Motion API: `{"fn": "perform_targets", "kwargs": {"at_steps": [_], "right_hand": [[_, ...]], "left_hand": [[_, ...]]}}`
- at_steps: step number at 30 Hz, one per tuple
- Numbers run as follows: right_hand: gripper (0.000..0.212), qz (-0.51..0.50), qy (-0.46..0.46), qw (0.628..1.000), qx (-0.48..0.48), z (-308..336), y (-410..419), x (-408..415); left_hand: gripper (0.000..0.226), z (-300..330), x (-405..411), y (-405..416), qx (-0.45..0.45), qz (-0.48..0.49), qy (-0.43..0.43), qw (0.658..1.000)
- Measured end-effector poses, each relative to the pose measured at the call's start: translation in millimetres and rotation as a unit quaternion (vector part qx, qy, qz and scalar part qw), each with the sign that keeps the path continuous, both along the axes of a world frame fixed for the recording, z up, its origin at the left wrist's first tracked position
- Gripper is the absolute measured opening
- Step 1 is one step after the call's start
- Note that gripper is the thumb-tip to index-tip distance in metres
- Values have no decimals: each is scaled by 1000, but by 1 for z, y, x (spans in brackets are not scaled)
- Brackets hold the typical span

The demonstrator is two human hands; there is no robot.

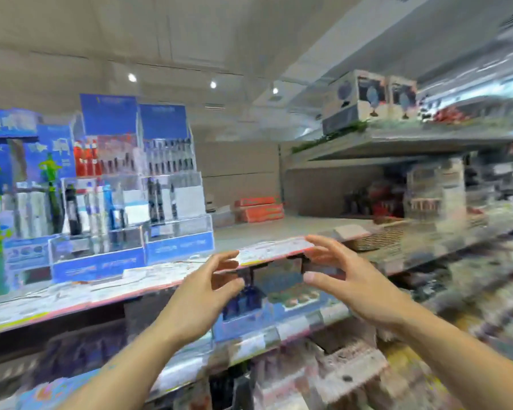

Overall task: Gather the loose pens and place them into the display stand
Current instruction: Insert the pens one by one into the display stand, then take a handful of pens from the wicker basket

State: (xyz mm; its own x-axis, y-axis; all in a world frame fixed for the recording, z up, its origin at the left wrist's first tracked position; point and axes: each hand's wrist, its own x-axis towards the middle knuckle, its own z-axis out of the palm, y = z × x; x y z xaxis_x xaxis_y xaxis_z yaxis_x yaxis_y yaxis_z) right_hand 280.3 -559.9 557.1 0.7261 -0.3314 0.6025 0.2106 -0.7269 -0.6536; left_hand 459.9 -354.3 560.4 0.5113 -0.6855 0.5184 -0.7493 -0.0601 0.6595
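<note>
The frame is blurred by motion. A tiered clear display stand [131, 202] with blue header cards stands on the shelf at left, with pens upright in its pockets. My left hand [202, 294] and my right hand [353, 285] are raised in front of the shelf edge [273, 250], palms facing each other, fingers spread and loosely curved. Neither hand holds anything that I can make out. No loose pens are distinguishable in the blur.
Orange flat boxes [258, 208] lie at the back of the shelf. A woven basket [376, 235] sits to the right. Boxed goods [367, 99] stand on the upper shelf. Lower shelves hold blurred packaged stationery [249, 303].
</note>
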Motion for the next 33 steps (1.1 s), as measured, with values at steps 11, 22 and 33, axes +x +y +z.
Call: {"fn": "perform_targets", "kwargs": {"at_steps": [11, 22, 33], "right_hand": [[59, -99, 45, 994, 5, -22, -195, -17], [40, -121, 25, 992, 35, 5, -412, 10], [29, 43, -15, 999, -9, 26, -582, 111]], "left_hand": [[48, 43, 1, -239, 153, -47, -216, 963], [50, 92, 39, -483, 215, -17, -300, 929], [50, 68, 113, -618, 353, 166, -260, 883]]}}
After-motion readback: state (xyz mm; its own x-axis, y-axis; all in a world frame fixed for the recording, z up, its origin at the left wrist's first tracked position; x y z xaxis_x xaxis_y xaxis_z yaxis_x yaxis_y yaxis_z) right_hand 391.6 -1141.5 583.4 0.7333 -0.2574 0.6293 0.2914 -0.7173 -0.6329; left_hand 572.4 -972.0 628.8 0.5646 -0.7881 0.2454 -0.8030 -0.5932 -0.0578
